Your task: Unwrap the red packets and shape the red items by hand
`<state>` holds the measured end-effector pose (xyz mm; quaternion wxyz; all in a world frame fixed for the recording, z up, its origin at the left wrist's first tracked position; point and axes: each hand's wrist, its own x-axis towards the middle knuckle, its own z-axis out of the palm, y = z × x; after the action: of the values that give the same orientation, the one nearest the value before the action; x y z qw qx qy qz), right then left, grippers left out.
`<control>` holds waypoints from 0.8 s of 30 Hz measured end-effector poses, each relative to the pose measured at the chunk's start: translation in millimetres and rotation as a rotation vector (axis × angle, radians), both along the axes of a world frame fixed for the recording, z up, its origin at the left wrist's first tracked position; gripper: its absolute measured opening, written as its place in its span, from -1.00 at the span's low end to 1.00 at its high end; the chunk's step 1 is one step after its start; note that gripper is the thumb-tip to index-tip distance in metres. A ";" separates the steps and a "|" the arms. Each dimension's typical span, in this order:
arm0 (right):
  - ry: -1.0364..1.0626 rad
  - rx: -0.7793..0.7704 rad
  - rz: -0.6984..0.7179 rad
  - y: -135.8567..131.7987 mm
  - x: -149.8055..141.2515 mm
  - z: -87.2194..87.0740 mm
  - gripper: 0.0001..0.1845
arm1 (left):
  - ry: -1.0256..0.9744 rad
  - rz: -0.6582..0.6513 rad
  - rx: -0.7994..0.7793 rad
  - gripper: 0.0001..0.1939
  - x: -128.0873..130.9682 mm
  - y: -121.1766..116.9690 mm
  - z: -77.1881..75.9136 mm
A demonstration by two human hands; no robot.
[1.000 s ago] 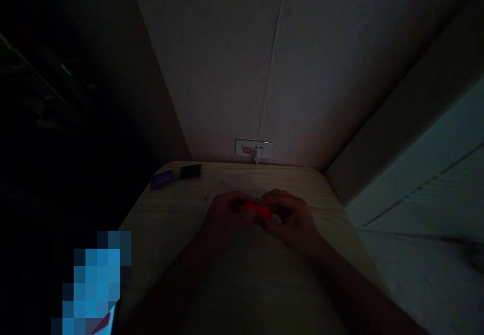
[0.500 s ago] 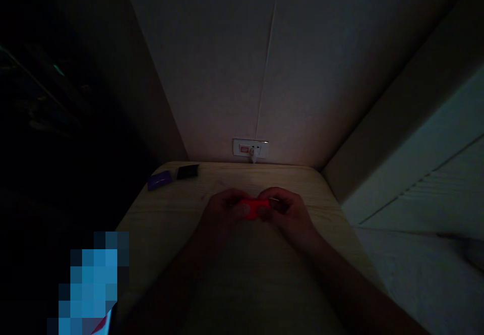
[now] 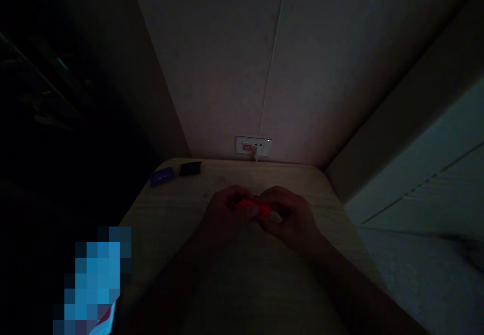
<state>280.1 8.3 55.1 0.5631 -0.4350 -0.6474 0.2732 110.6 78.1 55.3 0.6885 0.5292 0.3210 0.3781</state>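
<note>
dim light on the wall; a socket with a plug sits just above the tabletop's back edge. both hands meet near the middle of the tabletop, toward that edge. left hand: thumb and fingers clamped on the red thing, at its left end. right hand: thumb and fingers clamped on its right end. change noted: the left thumb has shifted inward, hiding more of its face. whether it touches the tabletop cannot be told. purple packet and black piece lie side by side at the back left corner, out of the hands' way. fingers and poor light obstruct inspection.
</note>
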 end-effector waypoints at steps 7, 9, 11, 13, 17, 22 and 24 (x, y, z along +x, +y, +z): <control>0.380 -0.269 0.014 1.0 -4.3 0.8 -0.70 | -0.109 -0.011 -0.096 -0.79 4.0 -4.9 5.5; 0.455 -0.339 0.020 2.3 -4.9 0.9 -0.68 | -0.110 -0.020 -0.089 -0.79 4.0 -4.7 4.9; 0.520 -0.384 0.026 3.7 -5.9 0.1 -0.67 | -0.119 -0.035 -0.082 -0.78 3.4 -3.7 3.8; 0.582 -0.405 0.033 4.9 -7.5 -1.1 -0.67 | -0.127 -0.040 -0.081 -0.77 2.7 -2.5 3.0; 0.671 -0.437 0.031 5.4 -10.9 -2.2 -0.73 | -0.082 -0.046 0.002 -0.77 1.1 -1.3 4.4; 0.596 -0.464 0.051 3.9 -8.2 4.0 -0.74 | 0.098 -0.031 0.194 -0.72 -1.0 -3.5 5.7; 0.511 -0.443 0.053 3.9 -5.5 7.1 -0.74 | 0.109 -0.048 0.195 -0.72 -1.8 -3.6 4.7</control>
<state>274.6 12.2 62.1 0.5915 -0.4473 -0.4213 0.5221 108.7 74.5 60.0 0.6240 0.6210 0.3070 0.3615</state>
